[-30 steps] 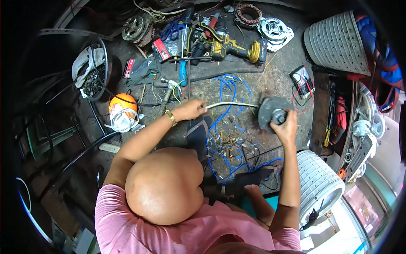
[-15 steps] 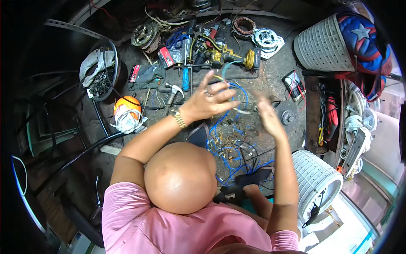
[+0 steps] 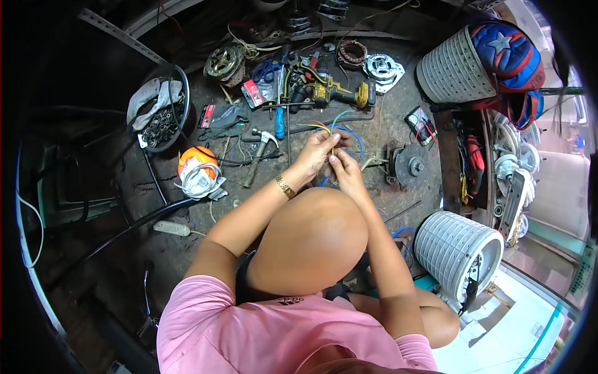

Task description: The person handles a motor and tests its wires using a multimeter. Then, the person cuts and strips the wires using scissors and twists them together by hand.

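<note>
Close together above my knee, my left hand [image 3: 319,153] and my right hand [image 3: 346,169] both pinch a thin cable. Its coloured wires [image 3: 325,126], red, yellow and teal, fan out above my left fingertips. Right of my hands lies a round dark grey motor [image 3: 410,164], with a pale cable [image 3: 374,163] beside its left edge. Blue wire [image 3: 356,138] curves on the work surface behind my fingers. A hammer [image 3: 260,156] lies left of my left hand, near a blue-handled screwdriver [image 3: 280,123].
A yellow and black power drill [image 3: 341,94] lies at the back. White perforated tubs [image 3: 456,70] stand on the right, one holding a blue and red item. An orange object with white cord [image 3: 198,163] and a bowl of small metal parts [image 3: 182,118] are on the left.
My right hand has let go of the motor and come over beside my left hand. Both hands now pinch the cable by its coloured wires. My knee and the view have shifted.
</note>
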### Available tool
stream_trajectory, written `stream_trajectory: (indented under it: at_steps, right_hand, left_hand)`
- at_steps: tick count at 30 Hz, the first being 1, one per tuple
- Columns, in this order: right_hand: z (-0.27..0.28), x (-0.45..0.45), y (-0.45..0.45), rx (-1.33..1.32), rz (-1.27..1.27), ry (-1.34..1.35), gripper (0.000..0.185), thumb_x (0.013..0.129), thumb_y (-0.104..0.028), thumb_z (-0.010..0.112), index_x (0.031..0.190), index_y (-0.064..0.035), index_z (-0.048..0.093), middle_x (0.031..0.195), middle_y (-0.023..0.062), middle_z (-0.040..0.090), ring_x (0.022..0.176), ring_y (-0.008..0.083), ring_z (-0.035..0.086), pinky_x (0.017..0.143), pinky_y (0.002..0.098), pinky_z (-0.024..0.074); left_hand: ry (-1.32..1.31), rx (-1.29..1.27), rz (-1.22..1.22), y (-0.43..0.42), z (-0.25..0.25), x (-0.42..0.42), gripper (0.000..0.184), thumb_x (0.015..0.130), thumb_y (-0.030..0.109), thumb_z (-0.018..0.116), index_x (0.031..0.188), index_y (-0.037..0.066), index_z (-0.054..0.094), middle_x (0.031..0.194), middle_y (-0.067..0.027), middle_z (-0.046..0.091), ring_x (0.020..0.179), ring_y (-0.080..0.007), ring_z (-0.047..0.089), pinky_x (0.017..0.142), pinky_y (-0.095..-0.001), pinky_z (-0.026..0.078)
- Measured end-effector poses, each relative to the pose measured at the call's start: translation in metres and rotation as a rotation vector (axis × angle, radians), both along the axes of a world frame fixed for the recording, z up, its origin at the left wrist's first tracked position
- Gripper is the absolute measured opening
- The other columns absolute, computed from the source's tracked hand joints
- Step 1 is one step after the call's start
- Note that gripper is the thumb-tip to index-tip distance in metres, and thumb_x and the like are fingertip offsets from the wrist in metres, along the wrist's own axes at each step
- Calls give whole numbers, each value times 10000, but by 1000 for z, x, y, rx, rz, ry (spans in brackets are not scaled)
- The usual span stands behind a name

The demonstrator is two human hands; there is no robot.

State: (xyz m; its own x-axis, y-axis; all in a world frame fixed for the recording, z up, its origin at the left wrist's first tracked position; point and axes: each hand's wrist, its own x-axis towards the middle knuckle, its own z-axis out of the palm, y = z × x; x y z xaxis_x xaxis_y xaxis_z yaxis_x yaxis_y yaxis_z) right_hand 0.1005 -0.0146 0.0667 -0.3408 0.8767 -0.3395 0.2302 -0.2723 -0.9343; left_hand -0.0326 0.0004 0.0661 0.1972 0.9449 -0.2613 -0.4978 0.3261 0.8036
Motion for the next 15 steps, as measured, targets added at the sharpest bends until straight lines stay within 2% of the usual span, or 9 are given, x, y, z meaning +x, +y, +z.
stream_trajectory:
  at_steps: [3, 4, 5, 6, 9, 11, 13, 14, 15]
  right_hand:
    - [-31, -1, -3, 453, -55, -133, 200, 937, -183, 516, 1037, -23, 583, 755, 96, 616, 670, 133, 570, 629, 292, 460]
    - [-18, -2, -8, 240, -118, -130, 212, 918, -159, 540, 1062, -11, 589, 874, 125, 640, 763, 175, 593, 715, 311, 476]
    - [-18, -2, -11, 189, -177, -83, 212, 912, -151, 545, 1062, -9, 595, 890, 125, 639, 775, 185, 596, 721, 314, 477]
    - [-18, -3, -11, 139, -228, -34, 212, 906, -144, 551, 1062, -8, 600, 907, 125, 639, 788, 195, 599, 727, 316, 477]
    - [-23, -6, -19, 167, -242, -11, 190, 897, -136, 568, 1010, 4, 632, 971, 117, 627, 810, 181, 593, 732, 303, 476]
    - [-46, -6, -24, 330, -192, -64, 183, 896, -136, 578, 996, 4, 640, 982, 112, 620, 803, 160, 581, 730, 293, 473]
    - [-54, -6, -27, 244, -312, -21, 163, 886, -113, 598, 920, 40, 641, 913, 71, 592, 698, 126, 544, 601, 263, 455]
    - [-50, -5, -26, 199, -347, -13, 163, 883, -107, 601, 903, 51, 637, 897, 62, 581, 674, 118, 533, 564, 254, 443]
    - [-50, -5, -25, 155, -381, -2, 165, 881, -101, 605, 885, 61, 633, 882, 53, 569, 650, 110, 522, 527, 245, 431]
  left_hand:
    - [-40, -17, 129, -7, -3, -5, 327, 986, 262, 436, 1187, 22, 531, 858, -38, 635, 778, -139, 595, 799, -299, 475]
    - [-66, -1, 218, -9, -14, -6, 324, 987, 265, 435, 1175, 20, 534, 836, -30, 627, 732, -129, 581, 762, -290, 477]
    - [-92, 13, 314, -12, -26, -10, 323, 987, 268, 434, 1164, 18, 537, 813, -22, 619, 687, -118, 567, 724, -281, 478]
    - [-81, 75, 227, -13, -32, -20, 292, 985, 254, 446, 1136, 24, 544, 789, -12, 592, 637, -81, 505, 619, -248, 447]
    - [504, 95, -81, -41, -40, -13, 250, 980, 202, 440, 1069, 8, 569, 811, -38, 599, 649, -110, 499, 658, -295, 463]
    - [466, 130, -193, -46, -52, -11, 227, 963, 187, 464, 1030, 13, 593, 842, -69, 632, 687, -145, 548, 645, -313, 455]
    - [497, 221, -263, -47, -70, -17, 225, 951, 199, 484, 1001, 18, 609, 859, -91, 648, 700, -160, 567, 637, -326, 452]
    - [695, 174, -443, -44, -85, -21, 235, 936, 220, 504, 948, 24, 634, 883, -124, 657, 743, -156, 585, 682, -321, 459]
    - [667, 169, -523, -40, -81, -22, 243, 932, 228, 509, 938, 22, 637, 875, -118, 656, 759, -156, 586, 703, -322, 459]
